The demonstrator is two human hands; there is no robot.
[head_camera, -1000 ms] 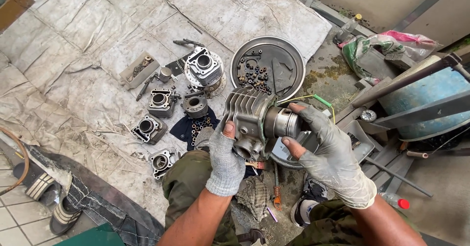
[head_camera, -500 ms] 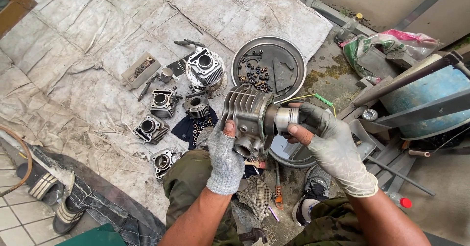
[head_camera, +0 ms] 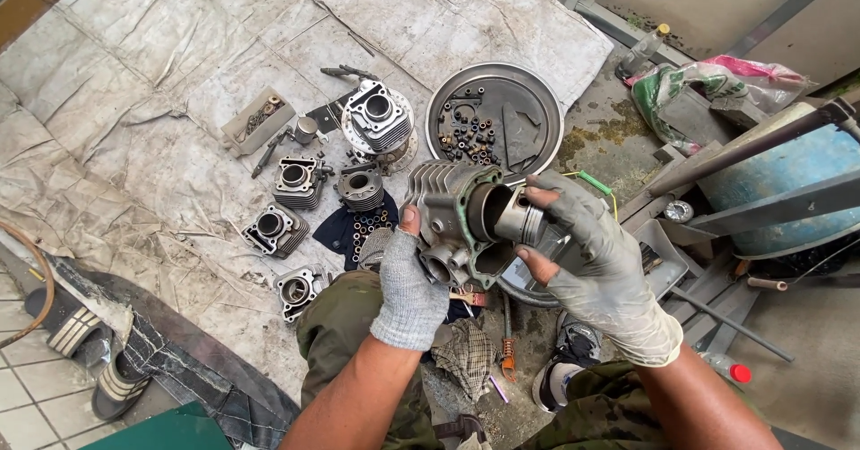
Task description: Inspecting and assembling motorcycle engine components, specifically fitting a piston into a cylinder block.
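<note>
Gloved hands hold the work above the lap: the left hand (head_camera: 408, 293) is clamped around the lower flange of a finned engine cylinder (head_camera: 452, 222), thumb up on its face, while the right hand (head_camera: 596, 266) has its fingers pressed around a silvery piston (head_camera: 520, 220). The piston sits partly inside the cylinder's open bore, its crown end poking out to the right, so its long axis runs roughly left to right, in line with the bore and toward the right palm. The right hand is the one nearer the piston; the left carries the cylinder only.

On the cloth-covered floor (head_camera: 134, 110) lie five more cylinders: one large finned one (head_camera: 378, 120) near the round metal tray (head_camera: 537, 101), and four smaller ones at (head_camera: 298, 181), (head_camera: 362, 188), (head_camera: 274, 230) and (head_camera: 300, 289). One tray holds a heap of small dark nuts (head_camera: 466, 132). One small box of bits (head_camera: 257, 120) lies further left. Two striped sandals (head_camera: 85, 351) rest at the cloth's edge.
</note>
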